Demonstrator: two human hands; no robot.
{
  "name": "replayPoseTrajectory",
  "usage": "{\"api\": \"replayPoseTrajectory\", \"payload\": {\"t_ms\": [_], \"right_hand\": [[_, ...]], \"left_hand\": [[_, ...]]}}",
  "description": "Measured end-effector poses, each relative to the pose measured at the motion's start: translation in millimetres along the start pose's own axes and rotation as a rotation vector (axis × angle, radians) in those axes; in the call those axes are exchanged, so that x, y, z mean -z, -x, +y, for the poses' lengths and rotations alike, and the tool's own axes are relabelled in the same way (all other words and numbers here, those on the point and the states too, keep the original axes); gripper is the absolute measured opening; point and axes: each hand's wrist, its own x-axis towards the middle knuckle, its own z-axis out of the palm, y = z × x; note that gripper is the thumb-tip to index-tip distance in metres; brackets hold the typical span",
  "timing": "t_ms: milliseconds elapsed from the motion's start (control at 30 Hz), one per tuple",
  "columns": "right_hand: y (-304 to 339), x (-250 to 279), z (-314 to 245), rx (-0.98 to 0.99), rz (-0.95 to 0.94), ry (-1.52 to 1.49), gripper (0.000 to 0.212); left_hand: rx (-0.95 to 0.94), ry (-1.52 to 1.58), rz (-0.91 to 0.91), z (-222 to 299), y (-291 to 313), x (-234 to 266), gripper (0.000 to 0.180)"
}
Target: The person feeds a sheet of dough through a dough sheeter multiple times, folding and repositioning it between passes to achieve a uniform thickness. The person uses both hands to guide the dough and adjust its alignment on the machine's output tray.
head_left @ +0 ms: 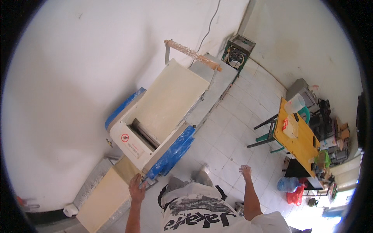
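Note:
A white machine with blue side covers point(171, 153) stands along the wall at a slant, probably a dough sheeter. A smooth cream sheet point(171, 97), like rolled dough, slopes down to the dark roller slot point(145, 134). Another cream sheet point(105, 194) lies on the lower surface at the near left. My left hand point(136, 189) is at the machine's near lower corner, by a small metal part; its fingers are extended, thumb apart, and contact is hard to make out. Out to the right, my right hand point(245, 171) hangs over the floor, empty, fingers loosely curled and apart.
A flour-marked wooden roller point(194, 55) is mounted across the machine's far end. Behind it stands a dark metal-framed box point(239, 50) with cables. On the right, a yellow table point(297, 138) holds plastic containers; a blue water jug point(287, 184) and a red bag point(297, 196) are beside it.

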Motion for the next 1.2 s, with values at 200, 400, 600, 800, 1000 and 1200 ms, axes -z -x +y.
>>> {"api": "replayPoseTrajectory", "payload": {"t_ms": [200, 400, 600, 800, 1000, 1200], "right_hand": [[11.5, 28.4, 25.9, 0.372, 0.1, 0.282, 0.023], [141.3, -60.9, 8.3, -0.014, 0.059, 0.28, 0.031], [243.9, -8.4, 282.8, -0.056, -0.184, 0.735, 0.024], [336.2, -23.7, 359.4, -0.35, -0.329, 0.473, 0.026], [344.0, -35.1, 378.8, -0.347, 0.408, -0.608, 0.024], [438.3, -16.1, 340.7, -0.195, 0.277, -0.76, 0.023]], "left_hand": [[0.414, 0.623, -0.19, -9.1, -7.5, -61.1, 0.041], [0.746, 0.983, -0.243, -96.8, -3.1, -65.0, 0.044], [0.199, 0.169, -0.358, -118.4, -17.3, -79.1, 0.041], [-0.489, -0.039, -0.207, -33.7, -19.3, -16.8, 0.039], [0.082, 0.107, -0.591, -166.7, -62.7, -118.0, 0.048], [-0.361, 0.185, 0.115, -92.7, -54.2, -59.7, 0.055]]}}
